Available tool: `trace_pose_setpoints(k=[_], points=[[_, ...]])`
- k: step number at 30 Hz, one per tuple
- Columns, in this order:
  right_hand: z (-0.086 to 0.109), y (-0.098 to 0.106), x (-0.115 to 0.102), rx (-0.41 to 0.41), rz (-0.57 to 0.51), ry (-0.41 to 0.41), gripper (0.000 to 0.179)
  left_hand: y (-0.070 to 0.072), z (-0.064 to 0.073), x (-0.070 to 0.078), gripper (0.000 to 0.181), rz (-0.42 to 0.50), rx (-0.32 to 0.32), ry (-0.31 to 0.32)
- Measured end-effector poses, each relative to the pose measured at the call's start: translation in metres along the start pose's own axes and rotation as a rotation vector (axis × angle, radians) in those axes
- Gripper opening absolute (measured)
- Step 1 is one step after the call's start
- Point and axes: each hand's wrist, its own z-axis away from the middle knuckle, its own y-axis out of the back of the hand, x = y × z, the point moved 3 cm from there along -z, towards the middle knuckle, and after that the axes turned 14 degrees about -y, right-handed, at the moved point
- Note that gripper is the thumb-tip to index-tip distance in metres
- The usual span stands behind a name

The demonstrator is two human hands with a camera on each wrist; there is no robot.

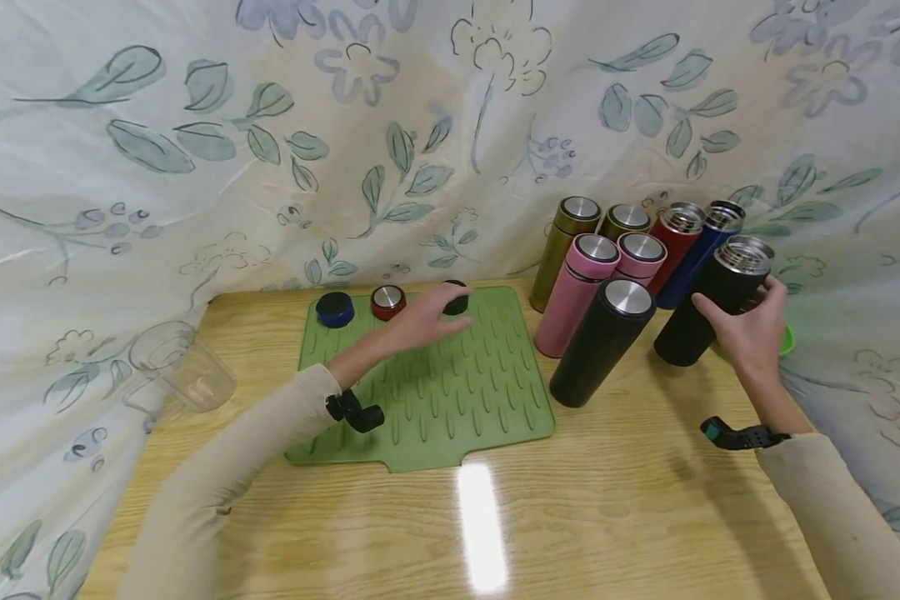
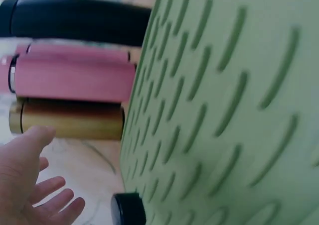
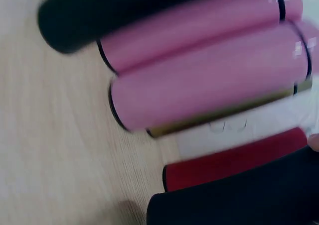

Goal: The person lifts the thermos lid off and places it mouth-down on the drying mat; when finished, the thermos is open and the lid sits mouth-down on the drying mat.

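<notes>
My right hand (image 1: 750,329) grips a lidless black vacuum flask (image 1: 708,304), its steel mouth bare at the top. In the right wrist view this black flask (image 3: 234,197) fills the lower right corner, with a red flask (image 3: 224,164) behind it. Over the back of a green drying mat (image 1: 450,392), my left hand (image 1: 423,321) reaches out with its fingers spread. A black lid (image 1: 456,302) lies on the mat by those fingers, partly covered by them in the head view. The left wrist view shows the hand (image 2: 35,180) holding nothing, the black lid (image 2: 128,208) below it.
A blue lid (image 1: 335,309) and a red lid (image 1: 387,302) sit along the mat's back edge. Right of the mat stand a capped black flask (image 1: 600,346), pink flasks (image 1: 573,304), gold flasks (image 1: 558,262) and lidless red and blue ones (image 1: 693,262). A clear jug (image 1: 187,371) is far left.
</notes>
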Motion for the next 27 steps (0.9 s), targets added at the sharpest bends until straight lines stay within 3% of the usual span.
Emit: trace_pose_setpoints(k=[5, 13, 21, 27], points=[[-0.03, -0.007, 0.008, -0.04, 0.082, -0.073, 0.09, -0.013, 0.016, 0.014, 0.055, -0.017, -0.088, -0.007], [-0.055, -0.013, 0.016, -0.093, 0.101, -0.127, 0.094, -0.029, 0.051, 0.031, 0.049, -0.03, -0.179, -0.07], [-0.068, -0.013, 0.016, -0.13, 0.088, -0.178, 0.094, -0.032, 0.073, 0.039, 0.047, 0.011, -0.185, -0.064], [-0.072, -0.015, 0.015, -0.188, 0.077, -0.134, 0.092, -0.031, 0.077, 0.048, 0.046, 0.009, -0.195, -0.071]])
